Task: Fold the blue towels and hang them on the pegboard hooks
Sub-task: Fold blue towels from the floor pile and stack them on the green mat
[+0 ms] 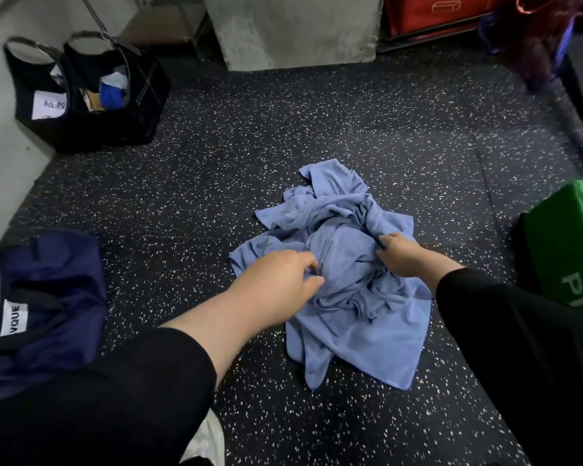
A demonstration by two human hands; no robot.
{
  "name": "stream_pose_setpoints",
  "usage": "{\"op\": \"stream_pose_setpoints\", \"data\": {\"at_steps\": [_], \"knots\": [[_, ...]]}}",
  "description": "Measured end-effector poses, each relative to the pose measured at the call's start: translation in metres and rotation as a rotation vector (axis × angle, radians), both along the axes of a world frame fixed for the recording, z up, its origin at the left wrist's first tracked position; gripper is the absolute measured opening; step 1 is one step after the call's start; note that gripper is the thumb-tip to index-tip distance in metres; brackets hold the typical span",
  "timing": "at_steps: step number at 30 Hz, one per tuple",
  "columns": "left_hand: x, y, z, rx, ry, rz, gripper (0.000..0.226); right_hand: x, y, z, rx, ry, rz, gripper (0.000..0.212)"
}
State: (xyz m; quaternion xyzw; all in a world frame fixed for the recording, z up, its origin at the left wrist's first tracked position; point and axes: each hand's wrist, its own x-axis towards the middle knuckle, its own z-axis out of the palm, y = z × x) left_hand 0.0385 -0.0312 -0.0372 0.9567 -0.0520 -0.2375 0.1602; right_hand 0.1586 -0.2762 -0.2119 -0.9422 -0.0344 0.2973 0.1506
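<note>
Step in hand: sorting, by my reading; the crumpled pale-blue soft cloth towels [344, 264] lie in 1 heap on the floor and no fold is made yet.
Navy bag: a dark-blue fabric bag with a white label [37, 297] sits at the left edge, limp and creased, well apart from the heap.
Black bins: 2 black soft-sided bins with wire rims [91, 105] stand at the far left by the wall, with paper and a blue item inside.
Left hand [276, 280]: its fingers are curled into the near-left side of the heap, pinching a bunch of cloth.
Towel heap: thin, matte, heavily wrinkled fabric, with edges and corners buried in the twists; how many towels it holds cannot be told.
Right hand [401, 257]: its fingers dig into the right side of the heap and appear to grip a fold, though the fingertips are hidden in cloth.
Floor: black rubber flooring speckled white [216, 179], flat and grippy-looking.
Green box: a bright green, smooth-sided box with white lettering [566, 240] stands at the right edge.
Next move: probably to pull 1 towel free, find 2 corners and spread it flat; limp cloth will snag on its neighbours.
Pegboard: not in view.
</note>
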Motion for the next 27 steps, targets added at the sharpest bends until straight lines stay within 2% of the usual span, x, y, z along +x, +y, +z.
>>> {"op": "stream_pose_setpoints", "data": {"at_steps": [2, 5, 7, 12, 18, 20, 23, 27], "knots": [[0.001, 0.001, 0.0, 0.012, 0.009, 0.006, 0.029, -0.001, 0.006, 0.012, 0.117, -0.103, -0.089, 0.03], [0.005, 0.002, 0.005, 0.009, 0.002, 0.042, 0.028, 0.0, 0.015, 0.044, 0.285, -0.353, -0.337, 0.016], [0.006, 0.001, 0.014, -0.009, -0.011, 0.079, 0.031, 0.0, 0.021, 0.078, 0.415, -0.417, -0.445, 0.015], [-0.003, -0.007, 0.058, -0.142, -0.082, 0.179, 0.034, -0.011, 0.032, 0.185, 0.774, -0.459, -0.543, 0.028], [-0.029, -0.008, 0.122, -0.436, -0.148, 0.311, 0.046, -0.066, 0.046, 0.305, 0.986, -0.478, -0.53, 0.024], [-0.041, -0.009, 0.141, -0.58, -0.151, 0.352, 0.049, -0.092, 0.049, 0.33, 1.051, -0.463, -0.562, 0.022], [-0.062, -0.016, 0.162, -0.784, -0.121, 0.384, 0.041, -0.132, 0.052, 0.349, 1.115, -0.424, -0.597, 0.022], [-0.087, -0.027, 0.163, -0.791, -0.038, 0.362, 0.036, -0.166, 0.054, 0.355, 1.172, -0.406, -0.715, 0.031]]}}
